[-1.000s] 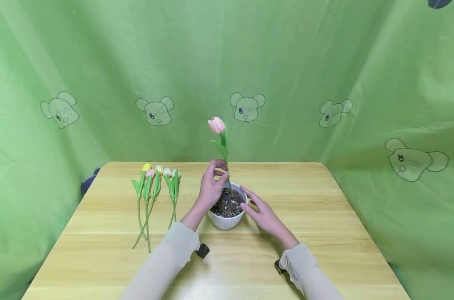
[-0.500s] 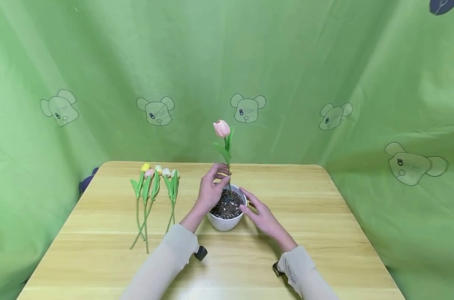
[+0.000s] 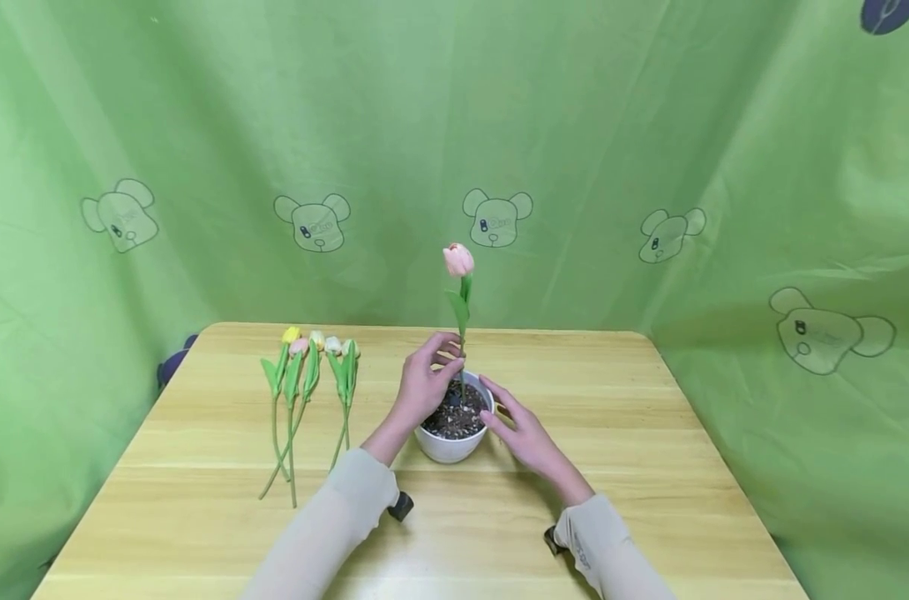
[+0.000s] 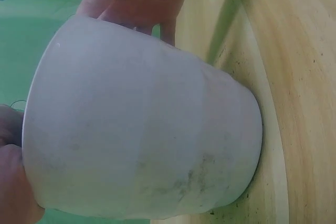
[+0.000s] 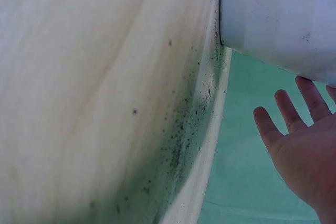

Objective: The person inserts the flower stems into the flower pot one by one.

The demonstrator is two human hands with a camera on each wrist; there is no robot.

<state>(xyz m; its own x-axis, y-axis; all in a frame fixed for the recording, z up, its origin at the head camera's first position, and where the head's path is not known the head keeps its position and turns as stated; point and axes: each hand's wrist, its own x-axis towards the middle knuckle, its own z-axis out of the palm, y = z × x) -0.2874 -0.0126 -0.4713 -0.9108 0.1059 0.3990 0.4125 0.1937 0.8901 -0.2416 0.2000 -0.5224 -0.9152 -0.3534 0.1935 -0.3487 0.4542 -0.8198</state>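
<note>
A pink tulip [image 3: 458,260] stands upright, its stem going down into the dark soil [image 3: 454,417] of a white pot [image 3: 448,450]. My left hand [image 3: 422,382] pinches the stem between thumb and fingers just above the rim. On the pot's right side, my right hand [image 3: 525,429] has its thumb and index finger against the rim. The right wrist view shows that hand's fingers [image 5: 287,109] spread and fairly straight beside the pot wall [image 5: 283,14]. In the left wrist view the pot [image 4: 136,119] fills the middle, with part of my left hand [image 4: 16,177] at its rim.
Several tulips lie left of the pot, among them a yellow tulip [image 3: 292,335], a pink one and white ones. Dark specks of soil [image 5: 181,135] dot the wooden table [image 3: 604,383] beside the pot. A green curtain [image 3: 394,150] surrounds the table's back and sides.
The tulip's head has swung right and slightly down, bringing the stem more upright. My left hand has shifted slightly right with the stem; the right hand stays at the pot.
</note>
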